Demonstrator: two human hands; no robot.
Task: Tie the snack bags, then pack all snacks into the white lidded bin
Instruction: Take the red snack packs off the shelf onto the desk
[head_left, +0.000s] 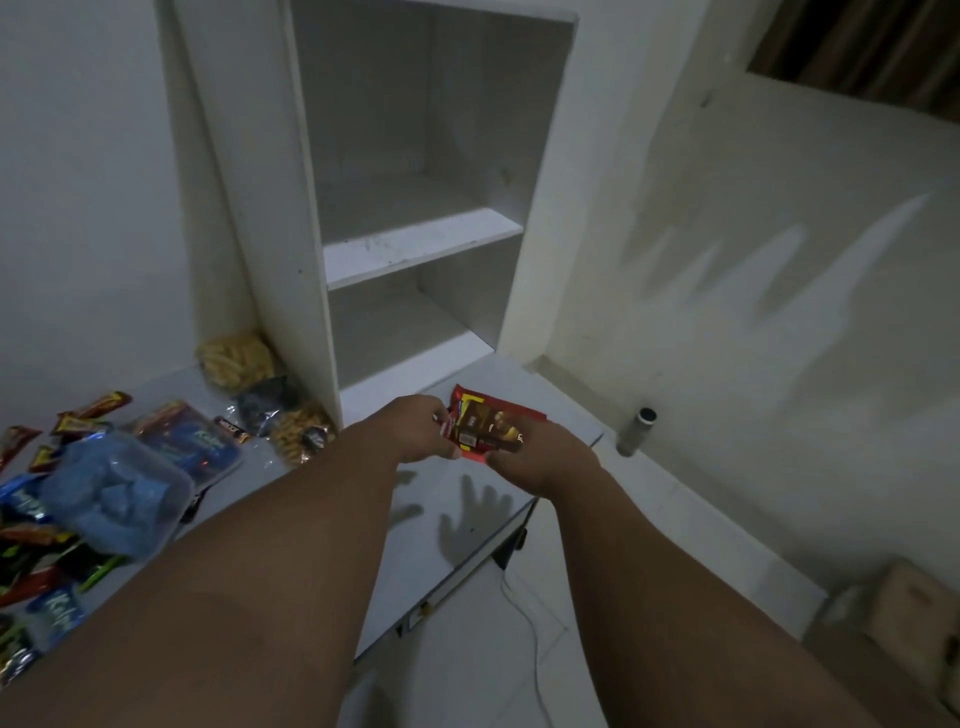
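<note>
Both my hands hold one red snack packet above the white table, in front of the white shelf unit. My left hand pinches its left edge and my right hand grips its lower right corner. A translucent bin with blue contents sits at the left of the table. Around it lie several loose snack packets in blue, red and green wrappers. Clear bags of yellow snacks rest against the shelf's left side. Whether the bin has its lid on I cannot tell.
A white open shelf unit stands at the back of the table with bare shelves. A small cylinder stands on the floor at the right wall. A white cable trails on the floor below the table's edge. Cardboard boxes sit at the lower right.
</note>
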